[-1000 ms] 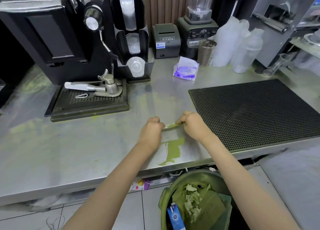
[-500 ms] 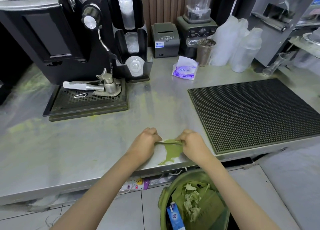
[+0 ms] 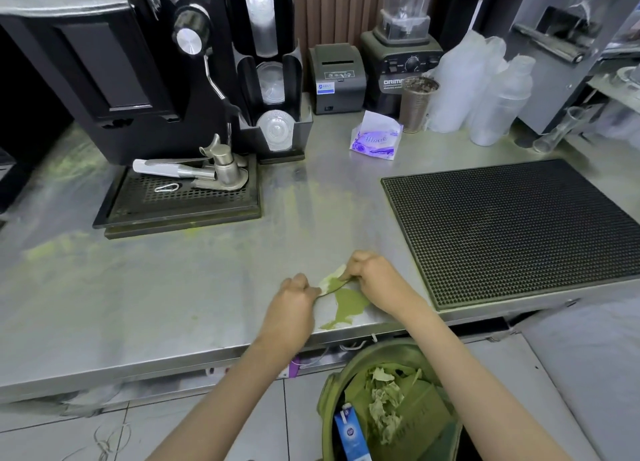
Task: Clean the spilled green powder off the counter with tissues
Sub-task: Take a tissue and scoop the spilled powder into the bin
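Observation:
A heap of green powder lies near the front edge of the steel counter. Just behind it a green-stained tissue is stretched between my hands. My left hand pinches its left end and my right hand pinches its right end, both with curled fingers. Faint green smears remain on the counter at the left and around the drip tray. A purple tissue pack stands further back.
A black rubber mat covers the counter's right side. The coffee machine, cup holder, receipt printer, blender and plastic cups line the back. A green bin with used tissues stands below the counter edge.
Both hands dragged the tissue toward the counter's front edge, pushing the powder into a heap. The tissue's far edge now shows lifted between the hands.

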A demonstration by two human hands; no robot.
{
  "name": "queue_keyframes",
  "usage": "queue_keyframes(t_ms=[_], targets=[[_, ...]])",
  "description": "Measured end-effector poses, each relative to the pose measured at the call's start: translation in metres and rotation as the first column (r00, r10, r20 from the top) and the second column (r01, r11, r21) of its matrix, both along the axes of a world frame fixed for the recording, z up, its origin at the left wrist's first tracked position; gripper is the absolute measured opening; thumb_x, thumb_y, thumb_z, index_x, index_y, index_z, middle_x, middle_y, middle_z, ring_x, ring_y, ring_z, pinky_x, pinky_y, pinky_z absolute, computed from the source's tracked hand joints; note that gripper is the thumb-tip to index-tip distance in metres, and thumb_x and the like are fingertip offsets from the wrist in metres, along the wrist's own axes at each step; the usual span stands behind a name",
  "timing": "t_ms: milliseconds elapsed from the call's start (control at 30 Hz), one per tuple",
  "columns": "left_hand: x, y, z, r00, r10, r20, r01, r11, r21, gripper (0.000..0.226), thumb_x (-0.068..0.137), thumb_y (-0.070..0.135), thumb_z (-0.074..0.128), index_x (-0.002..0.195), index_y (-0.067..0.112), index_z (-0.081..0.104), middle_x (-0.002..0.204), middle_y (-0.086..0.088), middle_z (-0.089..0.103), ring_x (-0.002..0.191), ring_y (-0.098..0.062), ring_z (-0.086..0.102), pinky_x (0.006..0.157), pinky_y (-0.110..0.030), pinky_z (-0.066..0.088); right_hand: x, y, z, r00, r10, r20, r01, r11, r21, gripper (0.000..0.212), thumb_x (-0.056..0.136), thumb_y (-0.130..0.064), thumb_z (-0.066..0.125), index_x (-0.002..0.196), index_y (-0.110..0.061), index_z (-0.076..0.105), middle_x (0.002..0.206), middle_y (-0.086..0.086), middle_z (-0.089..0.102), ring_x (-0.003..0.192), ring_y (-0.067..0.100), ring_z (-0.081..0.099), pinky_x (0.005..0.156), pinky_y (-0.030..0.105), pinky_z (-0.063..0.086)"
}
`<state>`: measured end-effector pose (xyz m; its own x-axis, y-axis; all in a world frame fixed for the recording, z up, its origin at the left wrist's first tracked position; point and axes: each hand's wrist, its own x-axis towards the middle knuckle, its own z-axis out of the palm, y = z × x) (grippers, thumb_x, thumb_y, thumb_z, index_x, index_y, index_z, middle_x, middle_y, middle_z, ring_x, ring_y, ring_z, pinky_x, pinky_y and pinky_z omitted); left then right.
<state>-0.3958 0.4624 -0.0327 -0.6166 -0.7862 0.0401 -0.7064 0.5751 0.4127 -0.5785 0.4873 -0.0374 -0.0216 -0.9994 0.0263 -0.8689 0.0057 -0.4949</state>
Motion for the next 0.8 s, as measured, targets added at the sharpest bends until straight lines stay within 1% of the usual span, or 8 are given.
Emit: queue_keyframes(t_ms=[100,233,367,467,533,600,700,800], targets=[[-0.001,0.008,0.003,0.999,0.018,-0.032,-0.016,0.997,0.07,0.034,0.082,-0.008,0.048,0.107,0.005,0.067,0.093,-0.015,0.054,0.085,-0.031,0.055,0.076,-0.038,0.049,0.0,-0.002,0.011,0.999,0.034,-0.041,-0.033,0.999,0.017,0.037,0.069,0.017,0.05,0.09,-0.004,0.073,0.089,0.013,0.063,0.092,0.028,0.056,0.082,0.032,0.047],[0.001,-0.006,0.021,0.982,0.16,-0.099,-0.152,0.985,0.082,0.033,0.084,-0.007,0.045,0.106,0.004,0.067,0.094,-0.015,0.053,0.084,-0.031,0.056,0.077,-0.03,0.045,0.006,-0.026,0.024,0.999,0.047,0.0,-0.047,0.998,-0.044,0.044,0.064,0.02,0.046,0.09,-0.004,0.073,0.087,0.016,0.061,0.091,0.031,0.055,0.082,0.038,0.047],[0.014,-0.01,0.024,0.957,0.289,-0.014,-0.287,0.956,0.06,0.034,0.083,-0.008,0.043,0.105,0.004,0.067,0.089,-0.008,0.042,0.082,-0.032,0.055,0.071,-0.025,0.04,0.029,-0.048,0.024,0.989,0.14,0.041,-0.141,0.989,0.033,0.036,0.071,0.013,0.051,0.094,-0.005,0.073,0.091,0.017,0.062,0.094,0.029,0.054,0.085,0.026,0.043],[0.016,0.002,0.016,0.952,0.305,0.037,-0.307,0.948,0.08,0.034,0.081,-0.009,0.044,0.105,0.001,0.067,0.087,-0.01,0.041,0.082,-0.031,0.054,0.069,-0.025,0.039,0.036,-0.052,0.022,0.98,0.187,0.061,-0.194,0.972,0.136,0.027,0.072,0.01,0.053,0.091,0.001,0.072,0.096,0.017,0.063,0.097,0.028,0.054,0.086,0.018,0.038],[0.011,0.007,0.013,0.945,0.324,0.043,-0.326,0.941,0.095,0.033,0.079,-0.011,0.044,0.102,-0.002,0.066,0.087,-0.011,0.041,0.081,-0.03,0.052,0.07,-0.027,0.042,0.033,-0.052,0.02,0.975,0.215,0.056,-0.221,0.966,0.134,0.028,0.073,0.011,0.054,0.09,0.001,0.072,0.095,0.016,0.065,0.096,0.028,0.056,0.086,0.019,0.04],[0.006,0.01,0.013,0.934,0.353,0.045,-0.356,0.928,0.107,0.034,0.077,-0.013,0.043,0.1,-0.003,0.066,0.091,-0.014,0.046,0.082,-0.031,0.051,0.07,-0.029,0.043,0.028,-0.049,0.018,0.97,0.243,0.032,-0.245,0.962,0.122,0.03,0.074,0.012,0.054,0.092,-0.003,0.073,0.094,0.014,0.066,0.095,0.027,0.057,0.082,0.017,0.036],[0.001,0.015,0.01,0.937,0.345,0.052,-0.348,0.932,0.103,0.035,0.077,-0.013,0.042,0.101,-0.002,0.066,0.092,-0.015,0.046,0.086,-0.033,0.05,0.067,-0.028,0.039,0.02,-0.042,0.016,0.973,0.224,0.053,-0.229,0.966,0.116,0.03,0.075,0.011,0.054,0.092,-0.003,0.073,0.094,0.013,0.066,0.095,0.024,0.056,0.08,0.013,0.032],[-0.004,0.02,0.008,0.94,0.334,0.068,-0.339,0.937,0.084,0.027,0.08,-0.009,0.045,0.096,-0.001,0.065,0.091,-0.014,0.045,0.085,-0.031,0.049,0.063,-0.025,0.034,0.017,-0.035,0.014,0.979,0.186,0.083,-0.195,0.973,0.126,0.023,0.078,0.005,0.055,0.092,0.0,0.072,0.096,0.015,0.062,0.094,0.024,0.054,0.085,0.02,0.039]])
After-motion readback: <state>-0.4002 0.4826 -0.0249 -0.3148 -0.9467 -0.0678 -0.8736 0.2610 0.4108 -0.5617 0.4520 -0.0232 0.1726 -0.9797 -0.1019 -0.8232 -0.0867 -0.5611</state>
